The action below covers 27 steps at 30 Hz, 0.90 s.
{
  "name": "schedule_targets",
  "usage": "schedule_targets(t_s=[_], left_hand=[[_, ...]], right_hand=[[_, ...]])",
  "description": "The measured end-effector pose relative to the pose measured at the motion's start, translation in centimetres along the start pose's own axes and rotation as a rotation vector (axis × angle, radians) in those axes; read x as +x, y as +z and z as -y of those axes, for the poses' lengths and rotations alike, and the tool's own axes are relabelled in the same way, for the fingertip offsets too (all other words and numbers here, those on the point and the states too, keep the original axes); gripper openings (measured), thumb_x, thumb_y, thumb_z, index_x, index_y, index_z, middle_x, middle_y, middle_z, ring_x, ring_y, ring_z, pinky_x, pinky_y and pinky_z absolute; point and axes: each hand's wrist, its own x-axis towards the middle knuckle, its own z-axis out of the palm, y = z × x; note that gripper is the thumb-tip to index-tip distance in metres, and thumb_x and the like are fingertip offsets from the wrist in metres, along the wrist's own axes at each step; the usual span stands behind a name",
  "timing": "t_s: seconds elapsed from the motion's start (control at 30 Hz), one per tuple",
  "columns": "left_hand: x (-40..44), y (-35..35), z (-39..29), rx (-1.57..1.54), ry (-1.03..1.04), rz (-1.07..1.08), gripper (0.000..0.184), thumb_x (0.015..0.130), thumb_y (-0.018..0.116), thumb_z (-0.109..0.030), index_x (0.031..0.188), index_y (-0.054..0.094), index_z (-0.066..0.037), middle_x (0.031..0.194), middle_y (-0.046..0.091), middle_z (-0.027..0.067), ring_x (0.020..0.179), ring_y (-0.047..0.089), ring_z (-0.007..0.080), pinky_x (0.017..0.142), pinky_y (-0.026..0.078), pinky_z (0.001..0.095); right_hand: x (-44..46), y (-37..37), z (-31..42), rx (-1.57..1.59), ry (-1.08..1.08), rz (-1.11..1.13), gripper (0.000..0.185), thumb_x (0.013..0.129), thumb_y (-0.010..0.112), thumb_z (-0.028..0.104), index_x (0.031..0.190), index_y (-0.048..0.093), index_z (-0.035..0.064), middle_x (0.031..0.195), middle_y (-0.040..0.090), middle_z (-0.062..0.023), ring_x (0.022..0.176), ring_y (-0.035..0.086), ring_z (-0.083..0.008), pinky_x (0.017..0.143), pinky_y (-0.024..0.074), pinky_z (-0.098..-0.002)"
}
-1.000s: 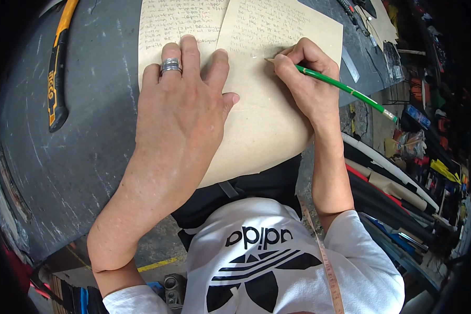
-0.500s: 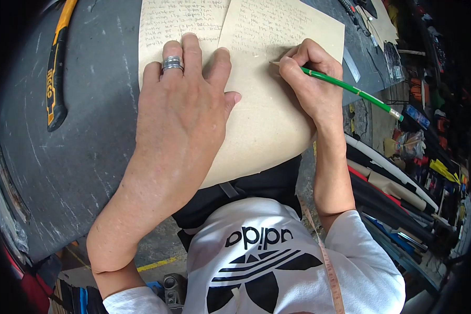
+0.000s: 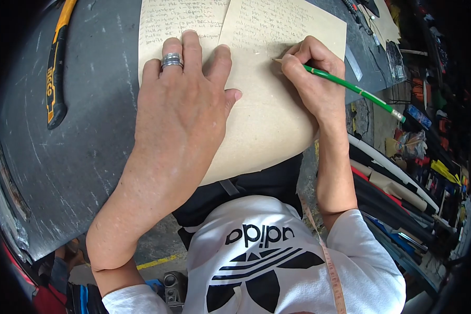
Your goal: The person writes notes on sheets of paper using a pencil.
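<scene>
My right hand (image 3: 319, 78) is closed around a green pencil (image 3: 358, 91) with an eraser end. The pencil's tip is at the brown paper sheet (image 3: 261, 136), just below handwritten lines. My left hand (image 3: 180, 104), with a silver ring (image 3: 172, 60) on one finger, lies flat with fingers spread. It presses across this sheet and a second written sheet (image 3: 178, 10) on the left. The near end of the paper curves down over the table's edge.
A yellow-and-black utility knife (image 3: 57, 78) lies on the scratched dark table (image 3: 99, 104) at left. A metal ruler (image 3: 353, 64) rests right of the paper. Long rolls of material (image 3: 387, 188) are stacked at lower right. A tape measure (image 3: 331, 272) hangs over the white shirt.
My right hand and the pencil have shifted very slightly right and up in the view. My left hand stays flat on the paper, almost unmoved.
</scene>
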Motion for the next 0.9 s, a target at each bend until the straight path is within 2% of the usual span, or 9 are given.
schedule_targets(t_s=[0.17,0.4,0.57,0.7,0.8,0.9], left_hand=[[-0.1,0.2,0.2,0.025,0.008,-0.018,0.054,0.11,0.059,-0.042,0.151,0.058,-0.006,0.149,0.055,0.0238,0.136,0.054,0.0382,0.111,0.048,0.0474],[0.0,0.1,0.0,0.16,0.042,-0.029,0.056,0.112,0.055,-0.045,0.152,0.058,-0.006,0.148,0.057,0.0245,0.134,0.057,0.0381,0.109,0.049,0.0469],[0.1,0.3,0.2,0.211,0.07,-0.05,0.058,0.111,0.056,-0.046,0.153,0.057,-0.006,0.148,0.058,0.025,0.133,0.058,0.0388,0.108,0.05,0.0469],[0.1,0.5,0.3,0.21,0.097,-0.092,0.056,0.11,0.056,-0.047,0.15,0.06,-0.007,0.148,0.056,0.0255,0.128,0.058,0.0343,0.1,0.05,0.0411],[0.2,0.4,0.2,0.158,0.08,-0.073,0.059,0.109,0.059,-0.048,0.152,0.057,-0.007,0.147,0.057,0.0267,0.132,0.058,0.0416,0.106,0.051,0.0485],[0.2,0.4,0.2,0.145,0.084,-0.076,0.059,0.109,0.059,-0.048,0.151,0.057,-0.007,0.147,0.057,0.0271,0.131,0.058,0.042,0.105,0.052,0.0492]], right_hand=[[0.3,-0.3,-0.2,0.117,0.048,-0.067,0.023,0.09,0.073,0.003,0.074,0.056,0.0061,0.073,0.063,0.0006,0.067,0.053,-0.0058,0.062,0.0457,-0.0255],[0.3,-0.9,-1.4,0.715,0.091,-0.181,0.017,0.098,0.07,0.007,0.083,0.06,0.0079,0.08,0.07,-0.0044,0.075,0.061,-0.0092,0.075,0.0494,-0.027],[0.3,-0.7,-1.6,0.721,0.13,-0.194,0.017,0.099,0.071,0.011,0.086,0.06,0.0085,0.082,0.07,-0.0038,0.079,0.061,-0.0088,0.079,0.0484,-0.0264],[0.1,-0.5,-1.2,0.629,0.13,-0.181,0.02,0.103,0.066,0.01,0.087,0.055,0.0126,0.089,0.067,-0.0022,0.081,0.06,-0.009,0.077,0.0459,-0.025],[0.1,-0.7,-1.2,0.599,0.148,-0.175,0.019,0.104,0.066,0.012,0.088,0.056,0.0119,0.09,0.068,-0.0024,0.081,0.059,-0.0084,0.078,0.0457,-0.0248],[0.1,-0.7,-1.2,0.596,0.131,-0.177,0.018,0.104,0.065,0.013,0.089,0.056,0.0115,0.09,0.068,-0.0025,0.081,0.058,-0.0079,0.078,0.0455,-0.0246]])
